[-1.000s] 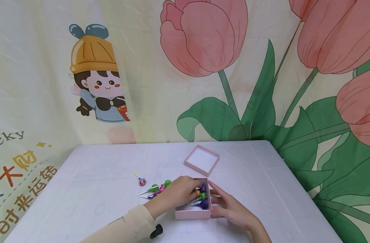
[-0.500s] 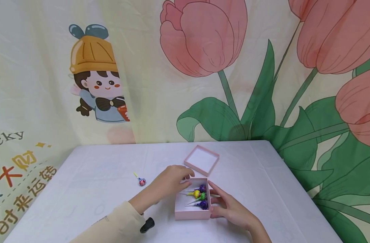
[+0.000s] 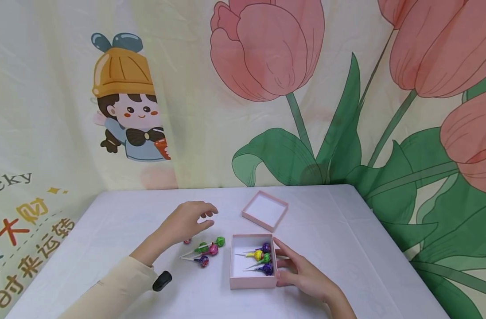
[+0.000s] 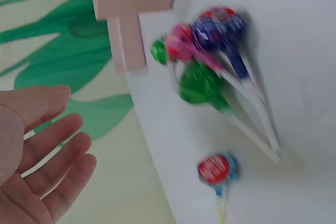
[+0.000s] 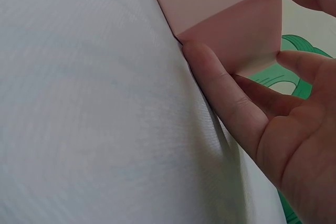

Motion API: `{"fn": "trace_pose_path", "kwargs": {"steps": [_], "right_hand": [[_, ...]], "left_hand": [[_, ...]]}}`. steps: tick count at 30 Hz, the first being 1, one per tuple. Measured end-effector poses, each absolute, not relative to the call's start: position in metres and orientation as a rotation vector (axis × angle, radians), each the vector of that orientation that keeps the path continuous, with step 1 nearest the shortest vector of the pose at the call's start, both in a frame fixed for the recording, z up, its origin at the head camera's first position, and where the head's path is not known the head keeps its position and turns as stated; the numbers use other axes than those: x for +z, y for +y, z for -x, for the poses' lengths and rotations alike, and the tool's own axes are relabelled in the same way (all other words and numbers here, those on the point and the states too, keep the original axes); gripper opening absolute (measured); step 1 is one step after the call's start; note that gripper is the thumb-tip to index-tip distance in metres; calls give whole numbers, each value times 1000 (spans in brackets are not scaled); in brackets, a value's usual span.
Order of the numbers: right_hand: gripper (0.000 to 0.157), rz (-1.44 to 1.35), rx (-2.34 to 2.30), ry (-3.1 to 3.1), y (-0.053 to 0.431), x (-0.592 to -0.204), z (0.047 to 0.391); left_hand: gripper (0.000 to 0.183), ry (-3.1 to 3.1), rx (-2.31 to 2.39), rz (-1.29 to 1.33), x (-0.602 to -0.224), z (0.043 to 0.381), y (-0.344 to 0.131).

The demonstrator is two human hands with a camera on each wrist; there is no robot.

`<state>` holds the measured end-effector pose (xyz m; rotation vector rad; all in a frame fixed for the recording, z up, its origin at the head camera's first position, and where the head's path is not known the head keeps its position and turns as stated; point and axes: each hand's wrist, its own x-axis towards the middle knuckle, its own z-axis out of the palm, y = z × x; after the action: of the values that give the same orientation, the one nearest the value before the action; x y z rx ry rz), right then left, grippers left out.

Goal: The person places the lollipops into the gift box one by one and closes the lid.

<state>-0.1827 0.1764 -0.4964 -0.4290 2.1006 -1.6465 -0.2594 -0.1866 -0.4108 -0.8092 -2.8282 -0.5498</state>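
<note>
My left hand [image 3: 187, 223] hovers above the table, fingers loosely bent and holding nothing. Below and beside it lie several wrapped lollipops: two green ones, a pink one [image 3: 213, 250] and a dark blue one [image 3: 204, 261], their sticks crossing. A red-and-blue lollipop [image 4: 215, 169] lies apart in the left wrist view; the left hand mostly hides it from the head camera. My right hand [image 3: 304, 272] rests its fairly straight fingers against the right side of an open pink box [image 3: 252, 282]. Inside the box are a yellow lollipop [image 3: 257, 254], a green one [image 3: 266, 258] and two purple ones.
A pink box lid [image 3: 264, 209] lies upturned behind the box, white inside. The white-covered table [image 3: 330, 221] ends at a printed curtain [image 3: 195, 110] with tulips. A black piece [image 3: 162, 281] is at the left sleeve.
My left hand has come out of the box and moved left and back, to above the loose lollipops. The right hand has stayed at the box's side.
</note>
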Motion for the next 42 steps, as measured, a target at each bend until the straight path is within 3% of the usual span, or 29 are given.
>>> {"fn": "trace_pose_path", "kwargs": {"steps": [21,42], "right_hand": [[85,409,-1638,2107,176,-496,184],[85,417,-1649,2098,176,-496,183]], "left_hand": [[35,-2984,-551,930,-442,263,-260],[25,-2918,-398,1011,-465,267,-274]]}}
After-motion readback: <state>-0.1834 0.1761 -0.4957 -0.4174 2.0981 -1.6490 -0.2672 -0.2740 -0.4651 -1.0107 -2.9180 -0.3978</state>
